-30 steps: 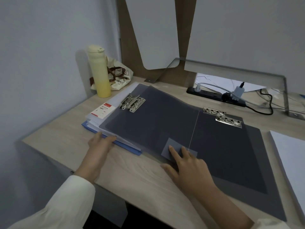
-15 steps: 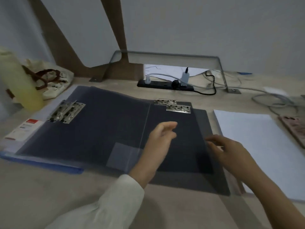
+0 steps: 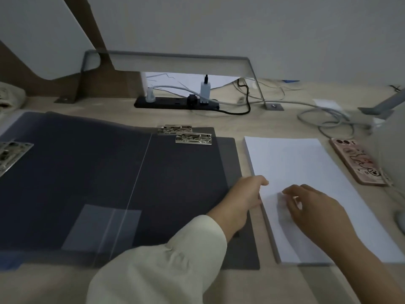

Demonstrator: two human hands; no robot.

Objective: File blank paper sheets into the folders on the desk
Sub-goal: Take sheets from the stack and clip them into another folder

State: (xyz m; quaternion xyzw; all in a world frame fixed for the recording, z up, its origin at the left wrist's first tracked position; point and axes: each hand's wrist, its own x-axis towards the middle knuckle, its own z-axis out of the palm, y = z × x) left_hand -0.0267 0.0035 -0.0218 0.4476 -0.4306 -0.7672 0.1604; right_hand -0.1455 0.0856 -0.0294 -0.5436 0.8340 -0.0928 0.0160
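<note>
White paper stack [image 3: 306, 172] | left hand [image 3: 244, 197] at its left edge | right hand [image 3: 317, 208] on top, fingers bent | hands' grip unclear

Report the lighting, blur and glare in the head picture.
Head view: dim, flat light with soft shadows; motion blur smears the right hand at the paper stack; the left hand is sharper; the folder has glinting metal clips; its clear pocket shows a pale sheen.
</note>
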